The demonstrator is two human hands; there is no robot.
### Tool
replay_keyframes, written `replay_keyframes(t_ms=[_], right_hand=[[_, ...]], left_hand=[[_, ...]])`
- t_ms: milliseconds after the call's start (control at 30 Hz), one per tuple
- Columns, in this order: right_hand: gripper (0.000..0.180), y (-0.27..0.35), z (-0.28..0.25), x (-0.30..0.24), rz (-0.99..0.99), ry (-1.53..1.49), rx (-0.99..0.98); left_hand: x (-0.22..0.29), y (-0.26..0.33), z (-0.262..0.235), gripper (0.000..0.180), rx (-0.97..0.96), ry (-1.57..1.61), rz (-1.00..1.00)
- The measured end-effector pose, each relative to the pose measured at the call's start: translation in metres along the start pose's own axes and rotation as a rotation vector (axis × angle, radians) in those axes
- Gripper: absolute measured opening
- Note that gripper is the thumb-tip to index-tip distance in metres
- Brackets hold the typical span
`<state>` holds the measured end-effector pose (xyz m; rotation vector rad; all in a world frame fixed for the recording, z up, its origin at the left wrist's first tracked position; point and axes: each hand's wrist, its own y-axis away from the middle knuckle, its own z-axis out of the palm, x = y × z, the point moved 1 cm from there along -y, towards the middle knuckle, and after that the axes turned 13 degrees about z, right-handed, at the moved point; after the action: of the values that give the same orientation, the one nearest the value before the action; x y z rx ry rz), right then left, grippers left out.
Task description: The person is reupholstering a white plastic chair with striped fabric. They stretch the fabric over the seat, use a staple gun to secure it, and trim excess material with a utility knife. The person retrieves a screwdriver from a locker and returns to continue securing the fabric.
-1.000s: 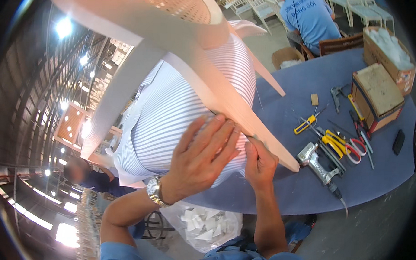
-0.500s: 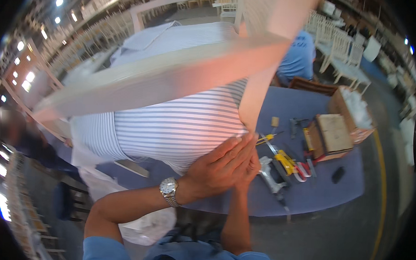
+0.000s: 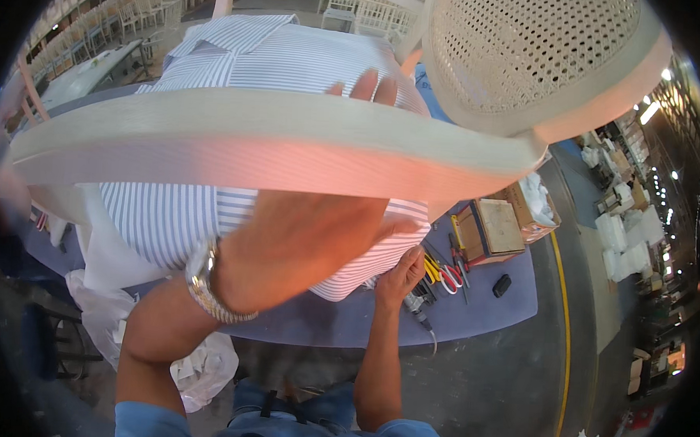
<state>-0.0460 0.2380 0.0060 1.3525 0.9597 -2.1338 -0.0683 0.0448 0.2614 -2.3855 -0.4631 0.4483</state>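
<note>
A pale wooden chair frame [image 3: 275, 137] lies across the view, its curved rail passing over blue-and-white striped fabric [image 3: 159, 218]. Beneath that rail reaches my left hand [image 3: 302, 236], with a watch [image 3: 204, 278] on its wrist. Its fingertips show past the rail's far side, spread out over the stripes; the rail hides part of the fingers. My right hand [image 3: 400, 277] is closed at the fabric's near right corner, thumb up, pinching the edge. A woven cane panel [image 3: 529, 50] in a rounded wooden frame rises at the upper right.
The blue-covered table [image 3: 486, 310] holds pliers with red handles [image 3: 450, 279], a cardboard box [image 3: 490, 231] and a small black object [image 3: 502, 285]. A plastic bag [image 3: 206, 372] lies below left. Several chairs [image 3: 132, 14] stand behind. A blurred person is at the left edge.
My hands were together at the fabric's right corner. The left has moved left and away, under the rail; the right stays near the corner. The view has shifted, showing the cane panel.
</note>
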Motion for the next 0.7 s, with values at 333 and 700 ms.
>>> replay_keyframes(t_ms=[333,700], right_hand=[[0.026,-0.008,-0.009,-0.005,0.126,-0.209,-0.216],[0.019,-0.011,-0.013,-0.018,0.055,-0.287,-0.301]], left_hand=[[0.059,-0.039,0.066,0.105,-0.418,-0.298,-0.078],[0.070,-0.054,0.093,0.111,-0.606,-0.433,-0.280]])
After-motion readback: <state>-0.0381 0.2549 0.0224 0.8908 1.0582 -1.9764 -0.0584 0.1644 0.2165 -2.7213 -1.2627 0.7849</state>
